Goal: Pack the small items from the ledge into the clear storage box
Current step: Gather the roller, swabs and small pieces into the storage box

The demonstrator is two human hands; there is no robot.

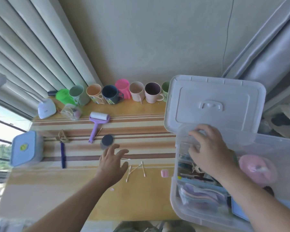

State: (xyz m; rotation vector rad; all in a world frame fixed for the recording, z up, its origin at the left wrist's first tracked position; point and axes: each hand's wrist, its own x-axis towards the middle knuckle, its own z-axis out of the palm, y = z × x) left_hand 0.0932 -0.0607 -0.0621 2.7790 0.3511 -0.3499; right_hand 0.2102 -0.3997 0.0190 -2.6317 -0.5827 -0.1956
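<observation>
Clear box [182, 208] nearest; right hand [211, 151] inside, fingers curled, hold unclear. Left hand [113, 159] spread, empty, w/ dark round tin [107, 140] just ahead: pinch rim.

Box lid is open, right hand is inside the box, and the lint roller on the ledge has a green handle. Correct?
Not quite: the lint roller has a purple handle, not green, as the head view shows. The rest holds: the lid is up, and the right hand is inside the clear box.
</observation>
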